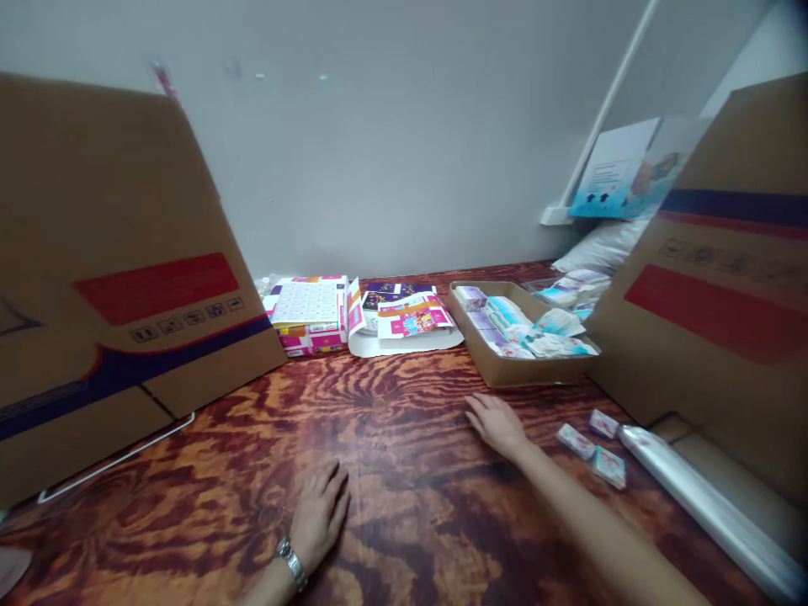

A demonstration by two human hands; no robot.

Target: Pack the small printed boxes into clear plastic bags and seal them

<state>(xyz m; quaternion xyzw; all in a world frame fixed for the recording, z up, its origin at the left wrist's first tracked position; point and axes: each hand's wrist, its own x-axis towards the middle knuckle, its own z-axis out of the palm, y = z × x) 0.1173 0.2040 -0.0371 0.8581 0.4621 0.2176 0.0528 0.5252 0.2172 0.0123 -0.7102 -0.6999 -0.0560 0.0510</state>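
Along the table's near edge, head view: we look forward across a wooden table (252, 438), with both our hands down on it.
Left hand: our left hand (319, 515) lies open near the near edge, fingers apart, holding nothing, with a wristwatch (291, 564) on its wrist.
Right hand: our right hand (496, 425) is open too and holds nothing, its fingers resting on the wood just in front of the tray.
Right of that hand: three small boxes (590, 442) lie close together, and a roll of clear plastic (707, 497) lies just past them, its long axis running toward the near right corner. Our right hand is much nearer to both than our left.
Tray: a cardboard tray (523, 372) near the far edge holds small packets (502, 318) in blue, white and mauve, some in rows, some loose.
Far edge: a stack of pink printed cards (309, 316) lies left of a white sheet (413, 341) topped with a colourful printed card (413, 318).
Rest: flat cardboard boxes (114, 252) and (713, 278) lean in on both sides, before a grey wall (379, 151).
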